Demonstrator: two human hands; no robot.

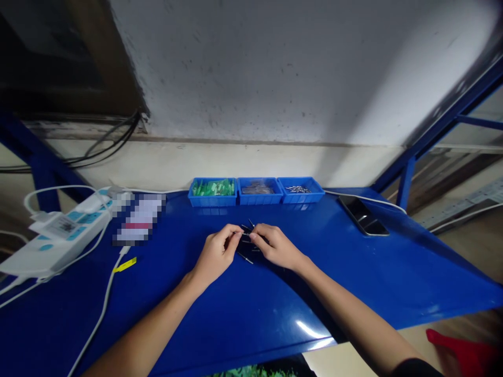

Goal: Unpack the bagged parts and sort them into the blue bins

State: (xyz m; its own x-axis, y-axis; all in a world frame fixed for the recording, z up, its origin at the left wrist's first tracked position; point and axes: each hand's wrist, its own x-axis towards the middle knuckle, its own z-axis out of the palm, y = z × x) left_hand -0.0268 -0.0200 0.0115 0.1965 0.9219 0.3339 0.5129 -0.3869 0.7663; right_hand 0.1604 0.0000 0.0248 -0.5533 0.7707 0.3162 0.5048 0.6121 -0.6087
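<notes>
My left hand (218, 250) and my right hand (277, 245) meet near the middle of the table, both closed in a pinch. Between their fingertips runs a small thin metal pin (245, 233), gripped at either end; its exact kind is too small to make out. Several similar slim pieces lie on the blue table around the fingers, among them a dark pin with a shiny end (245, 257) just below the hands. My fingers partly cover the others.
Against the wall stand three blue bins: one with green packets (214, 187), one with greyish pieces (257, 187), one with metal pins (297, 189). A dark phone (363, 215) lies right. Left are a white power strip (58, 235), a blurred-out device (141, 217) and a white cable (102, 309).
</notes>
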